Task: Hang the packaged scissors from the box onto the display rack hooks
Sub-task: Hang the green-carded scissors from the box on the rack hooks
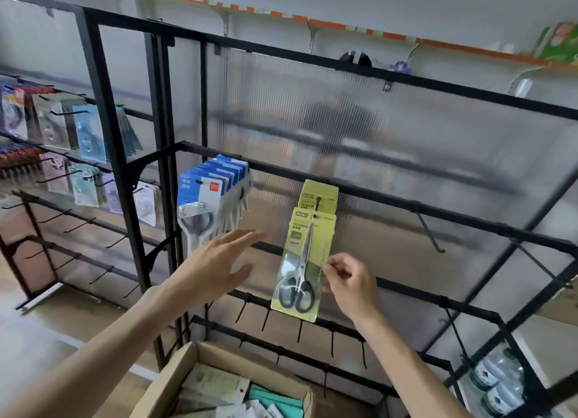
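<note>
**Scissors pack goes up on the display rack**

A person's right hand (pixel 350 280) pinches the right edge of a yellow-green carded pack of scissors (pixel 300 261), thumb and fingers (pixel 333 262) closed on the card about halfway down. The pack hangs tilted in front of a black display rack (pixel 406 203), its top at the tip of a hook (pixel 318 202) where another yellow-green scissors pack (pixel 323 195) already hangs behind it; whether the held pack's hole is fully on the hook cannot be told. The black-handled scissors sit at the bottom of the card, blades pointing up.

The left hand (pixel 215 261) is held in the air to the left of the pack, palm turned toward the rack, fingers straight and spread, gripping nothing and touching nothing.

Further left on the same rail, a row of blue-and-white scissors packs (pixel 212 195) crowds another hook. Bare hooks (pixel 428 230) stick out from the rail to the right and from the lower rails. Behind the rack stands a ribbed translucent panel (pixel 359 120).

At the bottom of the view an open cardboard box (pixel 175 374) holds more carded packs (pixel 215 383), lying flat. A second rack (pixel 62 154) on the left carries assorted small packaged goods, and bottled water (pixel 497 383) sits low on the right.
</note>
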